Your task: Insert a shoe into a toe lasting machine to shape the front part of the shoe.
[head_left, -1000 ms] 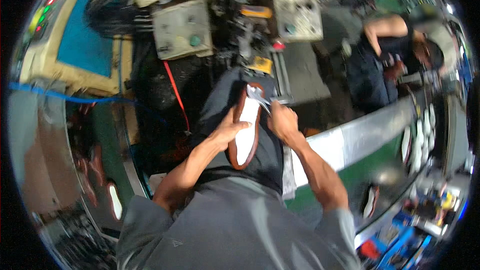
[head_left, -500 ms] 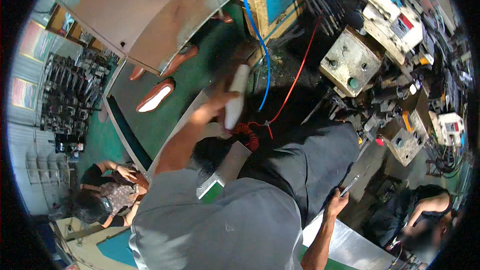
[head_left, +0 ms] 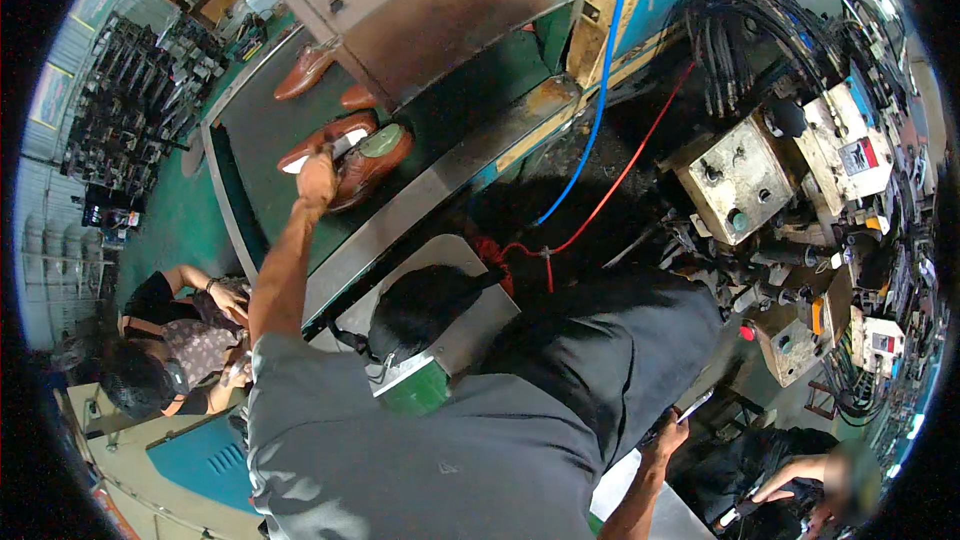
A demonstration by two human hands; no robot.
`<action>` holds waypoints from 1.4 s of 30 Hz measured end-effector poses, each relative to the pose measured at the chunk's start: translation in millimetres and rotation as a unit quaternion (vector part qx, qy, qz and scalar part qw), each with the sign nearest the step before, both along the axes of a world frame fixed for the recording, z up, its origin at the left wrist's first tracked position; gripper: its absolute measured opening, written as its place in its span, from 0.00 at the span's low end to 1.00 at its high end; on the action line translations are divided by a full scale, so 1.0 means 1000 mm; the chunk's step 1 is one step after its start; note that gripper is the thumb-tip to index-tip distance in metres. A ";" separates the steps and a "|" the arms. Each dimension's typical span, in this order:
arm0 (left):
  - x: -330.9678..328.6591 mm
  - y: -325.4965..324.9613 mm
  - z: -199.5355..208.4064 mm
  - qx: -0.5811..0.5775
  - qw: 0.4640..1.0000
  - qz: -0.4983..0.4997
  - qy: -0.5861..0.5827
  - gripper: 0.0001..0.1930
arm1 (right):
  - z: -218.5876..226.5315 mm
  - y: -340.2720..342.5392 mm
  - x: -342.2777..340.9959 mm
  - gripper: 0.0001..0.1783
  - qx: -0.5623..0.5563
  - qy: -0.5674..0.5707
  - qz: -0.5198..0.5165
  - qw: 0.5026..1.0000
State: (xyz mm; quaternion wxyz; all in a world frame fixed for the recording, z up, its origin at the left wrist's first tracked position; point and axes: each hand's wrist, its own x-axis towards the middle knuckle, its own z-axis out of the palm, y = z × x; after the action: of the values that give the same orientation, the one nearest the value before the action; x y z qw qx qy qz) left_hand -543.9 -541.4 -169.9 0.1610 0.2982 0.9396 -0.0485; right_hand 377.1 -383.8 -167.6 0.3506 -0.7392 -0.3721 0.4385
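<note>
My left hand point(head_left: 318, 180) reaches out to the dark belt and is closed on the near side of a brown leather shoe point(head_left: 372, 168) with a green top face. Close against that shoe lies a second brown shoe point(head_left: 318, 140) with a white sole, partly covered by my hand. My right hand point(head_left: 668, 432) is down at my right side, closed round a slim silver tool point(head_left: 696, 404) with a pointed end. What kind of tool it is, I cannot make out.
More brown shoes point(head_left: 303, 72) lie farther along the belt point(head_left: 265, 155), under a brown-stained metal hood point(head_left: 440, 20). A blue hose point(head_left: 600, 90) and a red hose point(head_left: 625, 165) hang ahead. Machine control boxes point(head_left: 735, 180) stand right. Co-workers sit left point(head_left: 165, 350) and right point(head_left: 770, 485).
My left hand has carried the white-soled shoe from near the hoses leftward to the belt, beside the other shoe. My right hand keeps the silver tool. The view has shifted.
</note>
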 end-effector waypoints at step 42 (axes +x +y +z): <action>-0.025 -0.078 -0.093 0.106 0.934 -0.161 0.302 0.39 | -0.005 -0.011 -0.017 0.08 -0.028 0.021 0.016 0.999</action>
State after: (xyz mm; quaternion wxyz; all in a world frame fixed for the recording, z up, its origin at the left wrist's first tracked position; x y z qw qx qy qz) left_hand -569.3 -619.6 -262.5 -0.1726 0.4321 0.8830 -0.0616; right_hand 360.4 -394.4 -172.9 0.3301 -0.7335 -0.3638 0.4697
